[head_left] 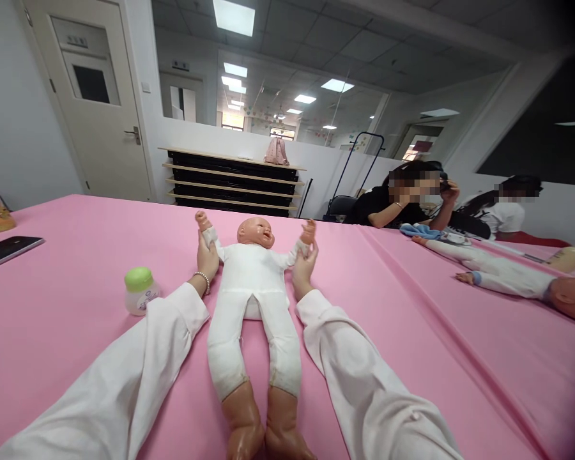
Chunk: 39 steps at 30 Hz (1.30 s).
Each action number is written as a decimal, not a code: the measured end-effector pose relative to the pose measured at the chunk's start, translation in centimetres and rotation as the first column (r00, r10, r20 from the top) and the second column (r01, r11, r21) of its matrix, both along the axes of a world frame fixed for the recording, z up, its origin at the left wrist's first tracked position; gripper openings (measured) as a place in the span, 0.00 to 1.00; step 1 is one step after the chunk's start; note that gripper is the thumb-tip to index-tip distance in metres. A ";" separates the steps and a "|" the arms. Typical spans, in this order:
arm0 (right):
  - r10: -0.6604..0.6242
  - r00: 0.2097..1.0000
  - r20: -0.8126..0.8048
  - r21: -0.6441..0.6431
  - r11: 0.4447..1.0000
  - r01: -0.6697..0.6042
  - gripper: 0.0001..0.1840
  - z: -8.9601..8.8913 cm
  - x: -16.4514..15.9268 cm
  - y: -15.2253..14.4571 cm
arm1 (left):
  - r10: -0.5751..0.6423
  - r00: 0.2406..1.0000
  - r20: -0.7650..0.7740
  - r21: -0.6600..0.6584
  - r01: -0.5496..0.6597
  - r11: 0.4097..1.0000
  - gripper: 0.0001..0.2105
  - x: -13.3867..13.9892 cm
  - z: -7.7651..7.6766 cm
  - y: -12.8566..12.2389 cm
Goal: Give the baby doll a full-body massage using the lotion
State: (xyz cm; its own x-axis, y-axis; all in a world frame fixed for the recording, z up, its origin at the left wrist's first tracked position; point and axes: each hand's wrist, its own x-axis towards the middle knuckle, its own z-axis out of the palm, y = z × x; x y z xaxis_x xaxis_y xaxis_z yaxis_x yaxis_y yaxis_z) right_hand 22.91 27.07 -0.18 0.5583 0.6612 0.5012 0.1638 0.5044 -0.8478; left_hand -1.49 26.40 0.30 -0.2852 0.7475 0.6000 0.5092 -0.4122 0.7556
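Pink cloth (91, 255) below; our left hand (207, 259) and right hand (303, 268) grasp the doll (255, 271) by both arms (287, 259); uneven pulling could twist it.

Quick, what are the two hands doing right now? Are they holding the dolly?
Left hand: closed, holding the doll by one arm.
Right hand: closed, holding the doll by the other arm.
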 end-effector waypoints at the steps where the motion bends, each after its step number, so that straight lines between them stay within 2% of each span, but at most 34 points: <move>1: 0.075 0.992 0.101 0.041 0.996 -0.079 0.27 0.4 -0.8 -0.5 | -0.020 1.000 -0.003 0.017 0.020 1.000 0.23 0.1 0.3 0.1; 3: 0.217 0.919 0.328 0.068 0.965 -0.252 0.26 1.0 -2.3 -1.4 | -0.074 0.994 -0.078 0.035 0.077 0.996 0.25 0.6 0.8 0.3; 5: 0.297 0.824 0.484 0.017 0.937 -0.348 0.24 1.1 -3.3 -1.8 | -0.109 0.956 -0.273 0.009 0.116 0.993 0.24 1.1 1.1 0.3; 7: 0.322 0.762 0.561 -0.045 0.932 -0.361 0.24 0.9 -3.6 -1.9 | -0.106 0.865 -0.491 -0.038 0.100 0.994 0.22 1.5 1.2 0.1; 9: 0.314 0.727 0.610 -0.069 0.936 -0.346 0.23 0.7 -3.5 -1.8 | -0.089 0.772 -0.629 -0.054 0.071 0.996 0.21 1.7 1.1 -0.3; 11: 0.305 0.696 0.650 -0.064 0.934 -0.350 0.23 0.7 -3.3 -1.8 | -0.076 0.725 -0.684 -0.050 0.057 0.997 0.22 1.8 1.1 -0.6; 14: 0.322 0.671 0.668 -0.057 0.921 -0.385 0.22 1.0 -3.4 -1.8 | -0.077 0.720 -0.690 -0.046 0.062 0.997 0.21 1.8 1.1 -0.8; 16: 0.343 0.704 0.622 -0.053 0.915 -0.399 0.21 0.8 -3.6 -1.9 | -0.084 0.767 -0.636 -0.053 0.064 0.996 0.21 1.8 0.8 -0.8; 18: 0.332 0.809 0.486 -0.046 0.934 -0.355 0.20 0.3 -3.5 -1.8 | -0.083 0.869 -0.488 -0.060 0.061 0.996 0.22 1.7 0.4 -0.6; 20: 0.248 0.933 0.259 -0.042 0.968 -0.246 0.21 -0.5 -3.0 -1.4 | -0.070 0.972 -0.224 -0.092 0.051 0.994 0.24 1.3 -0.1 -0.4; 21: 0.170 0.977 0.131 -0.057 0.985 -0.164 0.23 -0.9 -2.6 -1.1 | -0.044 0.997 -0.057 -0.134 0.037 0.990 0.26 1.0 -0.4 -0.2; 23: -0.021 0.996 -0.082 -0.133 0.991 0.010 0.27 -1.5 -1.5 -0.6 | 0.060 0.971 0.233 -0.246 0.000 0.969 0.28 0.4 -0.8 -0.1; 24: -0.107 0.983 -0.146 -0.180 0.980 0.080 0.28 -1.6 -0.9 -0.3 | 0.118 0.940 0.321 -0.296 -0.019 0.955 0.29 0.2 -0.9 0.0; 27: -0.227 0.954 -0.197 -0.249 0.953 0.176 0.29 -1.6 0.2 0.0 | 0.186 0.900 0.395 -0.323 -0.054 0.945 0.29 -0.1 -0.8 -0.1; 30: -0.193 0.970 -0.150 -0.184 0.969 0.164 0.31 -0.7 -0.1 -0.7 | 0.115 0.939 0.326 -0.213 -0.045 0.976 0.31 0.4 -0.1 -0.5; 33: -0.015 0.996 0.088 0.024 1.000 0.013 0.28 0.6 -1.5 -1.8 | 0.030 0.985 0.169 -0.113 -0.011 0.994 0.31 1.2 0.8 -0.7; 34: 0.051 0.976 0.210 0.078 0.995 -0.069 0.27 1.0 -2.0 -2.1 | 0.002 0.996 0.092 -0.096 0.007 0.995 0.31 1.4 1.0 -0.7; 36: 0.160 0.888 0.431 0.095 0.971 -0.221 0.23 1.5 -2.7 -2.5 | -0.044 0.993 -0.106 -0.085 0.035 0.996 0.29 1.7 1.5 -0.7; 39: 0.250 0.729 0.637 0.028 0.938 -0.346 0.22 1.8 -3.2 -2.5 | -0.090 0.896 -0.435 -0.093 0.055 0.994 0.24 1.9 1.7 -1.0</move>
State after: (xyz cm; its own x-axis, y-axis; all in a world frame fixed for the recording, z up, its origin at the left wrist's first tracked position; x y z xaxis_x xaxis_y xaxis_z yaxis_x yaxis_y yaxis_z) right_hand 19.74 24.55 1.57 -0.1177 0.6386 0.7605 0.4453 0.7184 -0.5344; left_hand 0.38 25.40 2.03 0.0502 0.8044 0.5919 0.7665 -0.4110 0.4935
